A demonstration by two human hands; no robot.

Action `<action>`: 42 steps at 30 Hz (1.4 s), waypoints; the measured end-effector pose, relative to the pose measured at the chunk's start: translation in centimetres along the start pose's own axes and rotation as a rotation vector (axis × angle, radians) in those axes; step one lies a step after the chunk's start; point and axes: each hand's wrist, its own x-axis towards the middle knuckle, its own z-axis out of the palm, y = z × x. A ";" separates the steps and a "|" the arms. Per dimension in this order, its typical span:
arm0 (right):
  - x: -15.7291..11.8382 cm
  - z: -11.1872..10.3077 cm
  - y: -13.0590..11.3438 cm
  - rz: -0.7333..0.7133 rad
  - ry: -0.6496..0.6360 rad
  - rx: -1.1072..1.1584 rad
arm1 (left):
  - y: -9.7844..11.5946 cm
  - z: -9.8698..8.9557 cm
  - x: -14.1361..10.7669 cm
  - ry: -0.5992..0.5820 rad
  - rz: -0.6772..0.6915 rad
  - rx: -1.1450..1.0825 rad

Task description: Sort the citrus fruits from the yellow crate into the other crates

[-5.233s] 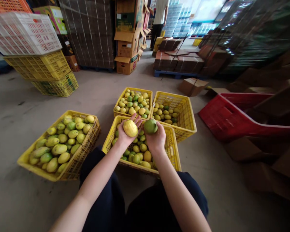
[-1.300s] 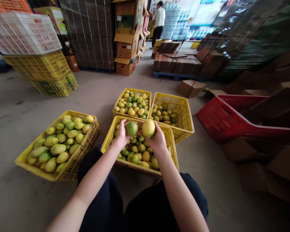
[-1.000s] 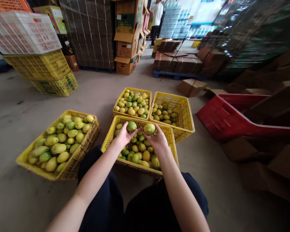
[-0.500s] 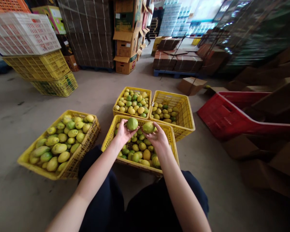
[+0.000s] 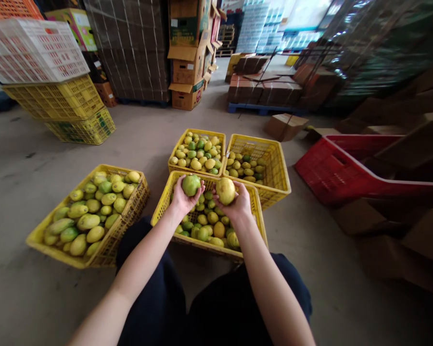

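Observation:
My left hand point(image 5: 182, 198) is closed around a green lemon point(image 5: 191, 185), its fingers curled under and behind the fruit. In my right hand point(image 5: 239, 201) sits a yellow lemon point(image 5: 225, 191), turned with one end towards me. Both hands are raised over the near yellow crate point(image 5: 160, 209), a small gap between them. Inside that crate lie many green and yellow lemons point(image 5: 212, 218), partly hidden by my hands and wrists.
A crate heaped with large lemons point(image 5: 88, 221) stands at left. Behind the near crate are a full crate point(image 5: 171, 166) and a partly filled crate point(image 5: 279, 180). A red bin point(image 5: 319, 178) and cardboard boxes point(image 5: 393, 216) lie right; stacked crates point(image 5: 54, 98) stand back left.
My hands have turned the two lemons to show other sides. The left lemon has shifted slightly left, and the right one now faces me end-on. The crates stay put.

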 end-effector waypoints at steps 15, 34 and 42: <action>-1.3 0.8 0.0 -0.028 -0.296 -0.233 | 0.1 0.1 -0.6 -0.125 0.203 0.198; -0.4 1.1 0.7 -0.122 -0.109 -0.411 | -0.2 0.5 0.4 -0.147 0.299 0.046; -0.9 1.5 0.2 -0.080 -0.061 -0.227 | 0.0 0.3 0.1 -0.154 0.245 0.048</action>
